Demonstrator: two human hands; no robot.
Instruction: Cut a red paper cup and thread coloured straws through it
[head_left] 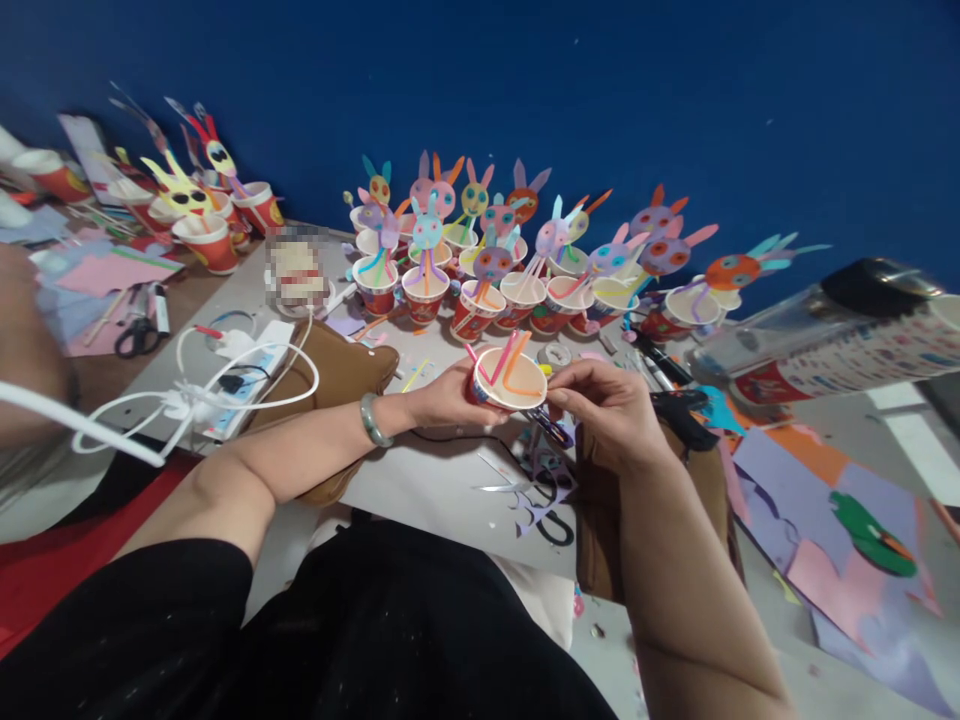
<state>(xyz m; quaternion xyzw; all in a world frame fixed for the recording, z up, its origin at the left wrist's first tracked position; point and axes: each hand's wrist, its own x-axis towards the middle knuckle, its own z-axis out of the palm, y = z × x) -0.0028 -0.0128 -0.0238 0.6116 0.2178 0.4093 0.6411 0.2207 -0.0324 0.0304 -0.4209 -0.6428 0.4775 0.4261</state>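
Note:
My left hand point(451, 395) is wrapped around a paper cup point(491, 400), held above the table with its mouth tilted toward me. Inside the cup are a pink bent straw point(501, 358) and an orange bent straw point(517, 375). A short pink end pokes out at the rim's left side. At the cup's right, my right hand point(611, 400) has thumb and fingers pinched together close to the rim. A small yellow piece shows by the fingertips; whether they grip it is unclear. Black-handled scissors point(553, 500) lie below among purple paper scraps point(529, 515).
Several finished cups with paper rabbit heads point(427, 235) stand along the blue wall. A power strip point(251, 375) with white cables lies left, near brown cloth point(330, 375). Stacked cups in a clear sleeve point(817, 345) and coloured paper point(795, 490) are right. Another person's arm point(30, 350) is far left.

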